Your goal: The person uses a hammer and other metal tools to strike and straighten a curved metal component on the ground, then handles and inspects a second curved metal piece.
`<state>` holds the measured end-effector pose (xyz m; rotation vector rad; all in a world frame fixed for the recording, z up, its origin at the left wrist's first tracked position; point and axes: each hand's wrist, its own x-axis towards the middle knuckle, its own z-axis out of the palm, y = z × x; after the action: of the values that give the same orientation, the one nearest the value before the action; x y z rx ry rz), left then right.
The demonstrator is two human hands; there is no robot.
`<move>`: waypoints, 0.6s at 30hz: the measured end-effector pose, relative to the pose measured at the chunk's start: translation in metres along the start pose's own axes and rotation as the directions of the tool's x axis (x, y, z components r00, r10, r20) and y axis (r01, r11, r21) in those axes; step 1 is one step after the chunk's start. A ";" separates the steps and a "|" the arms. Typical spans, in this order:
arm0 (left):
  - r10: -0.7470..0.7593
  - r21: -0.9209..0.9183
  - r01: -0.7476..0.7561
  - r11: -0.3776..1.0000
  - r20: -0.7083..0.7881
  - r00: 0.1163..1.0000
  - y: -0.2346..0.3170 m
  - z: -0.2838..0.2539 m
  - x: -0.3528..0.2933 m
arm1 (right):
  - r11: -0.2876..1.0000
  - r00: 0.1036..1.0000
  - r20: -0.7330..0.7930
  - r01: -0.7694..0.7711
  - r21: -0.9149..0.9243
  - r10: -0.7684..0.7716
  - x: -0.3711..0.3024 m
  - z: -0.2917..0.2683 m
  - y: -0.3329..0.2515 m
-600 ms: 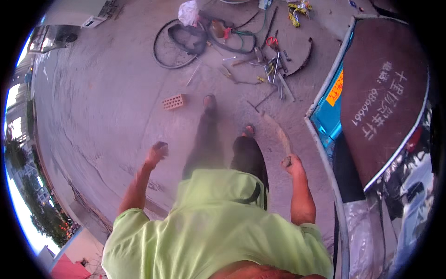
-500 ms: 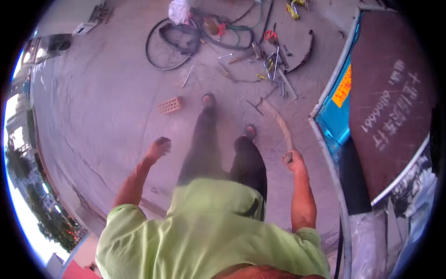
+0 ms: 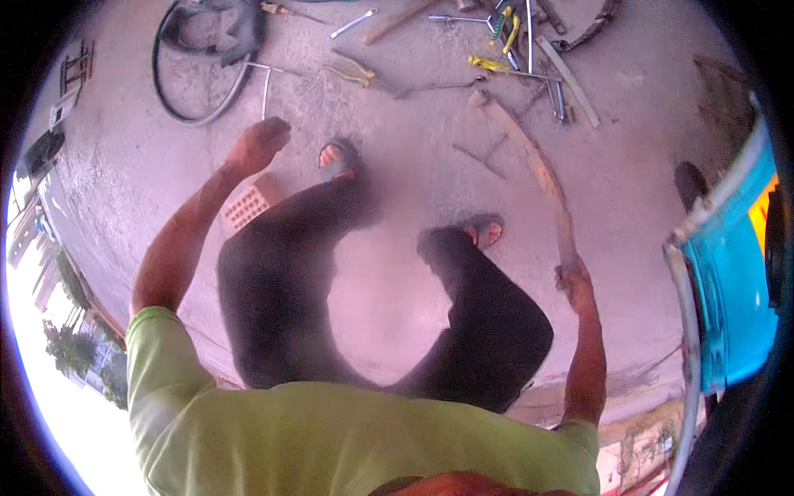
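My right hand is closed round the near end of a long wooden stick, which slants away over the floor to the far left. Beside that stick lies a T-shaped metal tool. Out in front, my left hand hangs above the floor with loosely bent fingers and nothing visible in it. Just under the left wrist sits a brick with holes. Beyond the left hand is a T-handled wrench. Pliers with yellow grips lie farther right.
A black rubber tube lies coiled at the far left. Several tools, including yellow-handled ones and a metal bar, are scattered at the far right. A blue metal frame with a pale rail stands on the right. My sandalled feet are between the hands.
I have bent my knees and come lower, so the floor things look larger. My left hand has moved forward past the brick; my right hand still grips the stick.
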<state>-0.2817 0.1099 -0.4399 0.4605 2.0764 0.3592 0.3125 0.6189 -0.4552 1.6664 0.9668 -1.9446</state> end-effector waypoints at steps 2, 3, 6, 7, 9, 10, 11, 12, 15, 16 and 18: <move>0.178 0.159 -0.176 0.971 0.000 0.984 0.003 0.017 0.045 | 0.997 0.997 0.026 -0.068 0.021 0.067 0.011 -0.007 0.022; 0.217 0.086 -0.215 0.973 -0.007 0.976 0.004 0.026 0.073 | 0.994 0.993 0.044 -0.106 0.017 0.105 0.028 -0.009 0.024; 0.270 0.066 -0.269 0.961 -0.004 0.963 0.018 0.052 0.132 | 0.953 0.958 0.200 -0.242 0.181 0.205 0.055 -0.031 0.036; 0.293 0.085 -0.292 0.953 -0.001 0.956 0.026 0.060 0.148 | 0.964 0.961 0.168 -0.239 0.116 0.218 0.062 -0.029 0.035; 0.348 0.088 -0.349 0.933 0.032 0.937 0.040 0.074 0.169 | 0.972 0.968 0.086 -0.236 -0.007 0.236 0.064 -0.031 0.031; 0.378 0.083 -0.383 0.920 0.067 0.923 0.047 0.076 0.174 | 0.966 0.965 0.102 -0.250 0.060 0.243 0.064 -0.035 0.034; 0.408 0.079 -0.416 0.906 0.103 0.907 0.051 0.078 0.181 | 0.973 0.971 0.067 -0.231 0.018 0.230 0.066 -0.040 0.033; 0.500 0.076 -0.509 0.857 0.113 0.859 0.053 0.077 0.188 | 0.976 0.975 0.031 -0.217 -0.026 0.218 0.064 -0.045 0.027; 0.527 0.147 -0.530 0.835 0.066 0.848 0.056 0.074 0.222 | 0.937 0.994 -0.048 -0.109 -0.333 0.098 0.063 -0.057 0.009; 0.592 0.131 -0.581 0.803 -0.061 0.804 0.079 0.072 0.244 | 0.917 0.998 -0.062 -0.050 -0.396 0.028 0.066 -0.075 -0.021; 0.573 0.102 -0.565 0.819 -0.169 0.802 0.114 0.076 0.267 | 0.860 0.995 -0.080 0.014 -0.510 -0.063 0.063 -0.100 -0.060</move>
<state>-0.3246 0.3386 -0.6296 1.1302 2.0977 0.7350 0.3271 0.7397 -0.5064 1.4375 1.4145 -1.4586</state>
